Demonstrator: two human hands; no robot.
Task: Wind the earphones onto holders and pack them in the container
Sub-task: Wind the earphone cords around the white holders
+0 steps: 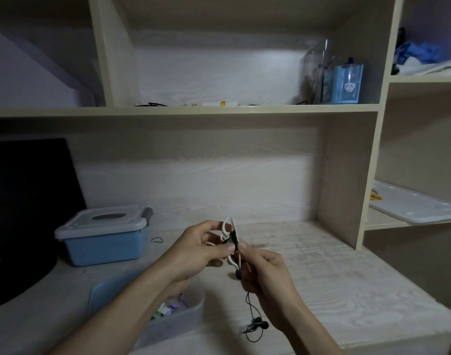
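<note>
From the head camera, both hands are up over the desk (pixel 321 272), meeting in the middle. The left hand (pixel 198 249) has its fingers curled around a white holder (pixel 228 230), thumb pressed near the holder's middle, the white prongs poking up above the fingertips. The right hand (pixel 264 271) is just beside it, thumb and forefinger pinched narrow on the black earphone cable (pixel 250 303) right at the holder's lower edge. A bit of black sits against the holder between the two thumbs, probably a turn of cable or an inline piece, but the light is dim and it is hard to be sure.

Below the right palm the cable hangs loose in a thin loop, and the black earbuds (pixel 260 324) dangle at wrist level, just above the desk surface.

Under the left forearm sits an open clear container (pixel 193 313) with a blue lid (pixel 99 295) tucked beside it on the far side from the fingers; small pale and purple items (pixel 172 306) lie inside, too blurred to name. Well out past the left knuckles stands a closed blue box (pixel 104 242) with a clear lid, and a tiny black loop (pixel 156 240) lies on the desk between that box and the left hand. A dark screen (pixel 27 201) fills the far left. Up on the shelf (pixel 183 110) above the fingertips, a light-blue carton (pixel 347 83) stands at the right end.
</note>
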